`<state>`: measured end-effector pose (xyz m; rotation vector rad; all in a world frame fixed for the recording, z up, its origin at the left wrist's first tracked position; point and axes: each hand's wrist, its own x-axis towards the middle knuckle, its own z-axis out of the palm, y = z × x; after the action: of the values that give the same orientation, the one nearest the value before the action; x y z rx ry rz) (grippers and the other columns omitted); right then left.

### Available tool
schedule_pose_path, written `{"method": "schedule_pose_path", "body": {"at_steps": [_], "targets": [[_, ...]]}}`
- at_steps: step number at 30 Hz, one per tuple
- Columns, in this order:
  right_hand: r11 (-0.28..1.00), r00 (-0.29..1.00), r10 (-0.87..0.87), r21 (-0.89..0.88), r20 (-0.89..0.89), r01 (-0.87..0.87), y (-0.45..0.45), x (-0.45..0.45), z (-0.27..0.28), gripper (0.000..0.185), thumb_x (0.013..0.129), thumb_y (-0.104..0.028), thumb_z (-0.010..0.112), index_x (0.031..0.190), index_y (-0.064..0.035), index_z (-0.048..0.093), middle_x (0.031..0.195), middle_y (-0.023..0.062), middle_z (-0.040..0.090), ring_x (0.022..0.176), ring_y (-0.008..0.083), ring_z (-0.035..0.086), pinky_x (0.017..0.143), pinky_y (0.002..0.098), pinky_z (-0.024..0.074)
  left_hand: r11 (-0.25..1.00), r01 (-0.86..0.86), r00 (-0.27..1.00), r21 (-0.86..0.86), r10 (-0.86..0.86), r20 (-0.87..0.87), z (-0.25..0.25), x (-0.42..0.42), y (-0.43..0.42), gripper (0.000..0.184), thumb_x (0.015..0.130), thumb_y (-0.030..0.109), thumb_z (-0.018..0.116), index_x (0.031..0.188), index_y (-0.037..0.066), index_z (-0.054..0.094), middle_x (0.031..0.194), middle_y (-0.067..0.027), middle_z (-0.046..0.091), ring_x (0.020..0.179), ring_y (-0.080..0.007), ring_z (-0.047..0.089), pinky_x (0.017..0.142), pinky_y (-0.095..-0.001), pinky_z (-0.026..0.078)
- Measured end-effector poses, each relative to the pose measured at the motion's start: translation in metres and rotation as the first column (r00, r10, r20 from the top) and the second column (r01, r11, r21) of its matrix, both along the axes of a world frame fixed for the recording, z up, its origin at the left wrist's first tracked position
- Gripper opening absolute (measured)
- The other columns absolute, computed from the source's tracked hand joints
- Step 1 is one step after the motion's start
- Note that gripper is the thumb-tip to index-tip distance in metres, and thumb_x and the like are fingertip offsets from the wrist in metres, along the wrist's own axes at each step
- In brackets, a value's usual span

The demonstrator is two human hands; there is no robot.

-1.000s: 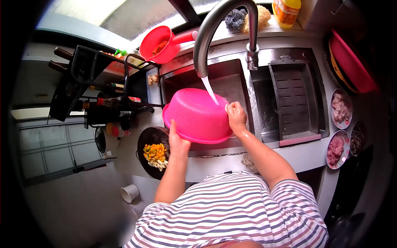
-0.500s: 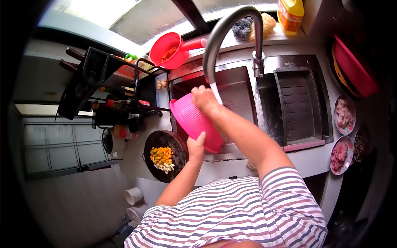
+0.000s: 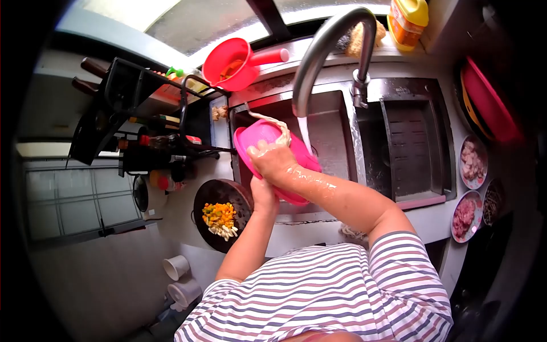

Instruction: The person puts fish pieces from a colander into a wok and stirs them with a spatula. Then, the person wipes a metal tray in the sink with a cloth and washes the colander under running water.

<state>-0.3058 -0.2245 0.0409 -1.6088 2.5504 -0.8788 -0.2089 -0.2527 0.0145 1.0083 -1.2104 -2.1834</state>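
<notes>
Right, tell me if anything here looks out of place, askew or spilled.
Only the pink basin looks askew: the left hand holds it tilted at the sink. A pale strip by the right hand looks odd, trailing loosely; I can't tell what it is. No clear spill shows.

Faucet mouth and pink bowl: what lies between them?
Running water, in the head view, falling from the faucet; contact with the pink bowl is unclear.

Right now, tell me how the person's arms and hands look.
The left hand and right hand are bare, with no gloves, watch or bracelet showing. Wet, shiny streaks mark the right forearm. The short sleeves are white with dark and reddish-brown stripes.
</notes>
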Motion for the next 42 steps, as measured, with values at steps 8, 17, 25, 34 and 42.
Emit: {"method": "schedule_pose_path", "body": {"at_steps": [8, 17, 25, 34, 42], "targets": [[0.951, 0.67, -0.174, -0.053, 0.722, 0.305, 0.052, -0.084, -0.072, 0.019, 0.079, -0.024, 0.055, 0.076, -0.0058, 0.059, 0.064, 0.0147, 0.057, 0.067, 0.0317, 0.059, 0.059, 0.0404, 0.0458, 0.944, -0.112, 0.994, 0.311, 0.108, 0.029, 0.0, -0.008, -0.018, 0.03, 0.081, 0.003, 0.053, 0.109, -0.006, 0.05, 0.104, -0.0156, 0.057, 0.095, -0.0282, 0.056, 0.088, -0.0384, 0.045], [0.934, 0.999, -0.04, -0.355, 0.016, 0.043, 0.073, -0.022, -0.033, 0.014, 0.077, -0.026, 0.059, 0.075, -0.014, 0.053, 0.066, 0.0048, 0.053, 0.058, 0.0207, 0.057, 0.046, 0.0335, 0.0465, 0.926, -0.124, 0.992, 0.356, 0.111, 0.055, -0.013, -0.022, -0.028, 0.035, 0.083, 0.006, 0.051, 0.116, -0.005, 0.046, 0.11, -0.0184, 0.055, 0.099, -0.0326, 0.054, 0.09, -0.0434, 0.044], [0.892, 0.797, -0.436, 0.318, 0.418, 0.321, 0.058, -0.074, -0.085, 0.025, 0.079, -0.029, 0.048, 0.083, -0.0078, 0.059, 0.084, 0.0186, 0.062, 0.074, 0.037, 0.061, 0.066, 0.0477, 0.0471, 0.957, -0.011, 1.0, 0.291, 0.008, 0.012, -0.002, -0.012, -0.022, 0.028, 0.081, 0.002, 0.052, 0.108, -0.007, 0.05, 0.102, -0.0155, 0.058, 0.093, -0.0263, 0.057, 0.085, -0.0379, 0.046], [0.9, 0.86, -0.216, -0.248, 0.463, 0.359, 0.072, -0.031, -0.032, 0.021, 0.083, -0.028, 0.053, 0.078, -0.0072, 0.054, 0.076, 0.0166, 0.058, 0.066, 0.035, 0.059, 0.059, 0.0428, 0.047, 0.99, -0.013, 0.999, 0.143, 0.017, -0.027, 0.0, -0.021, 0.003, 0.028, 0.08, -0.001, 0.052, 0.108, -0.005, 0.051, 0.101, -0.013, 0.059, 0.089, -0.0235, 0.059, 0.083, -0.0337, 0.047], [0.908, 0.83, -0.413, 0.093, 0.375, 0.409, 0.042, -0.078, -0.053, 0.021, 0.08, -0.027, 0.053, 0.081, -0.0076, 0.058, 0.075, 0.0159, 0.061, 0.072, 0.0371, 0.059, 0.063, 0.0437, 0.0475, 0.986, -0.036, 0.999, 0.165, 0.033, 0.019, 0.0, -0.022, -0.007, 0.024, 0.079, 0.004, 0.056, 0.102, -0.004, 0.056, 0.098, -0.0121, 0.061, 0.09, -0.0232, 0.059, 0.081, -0.0336, 0.047]]}}
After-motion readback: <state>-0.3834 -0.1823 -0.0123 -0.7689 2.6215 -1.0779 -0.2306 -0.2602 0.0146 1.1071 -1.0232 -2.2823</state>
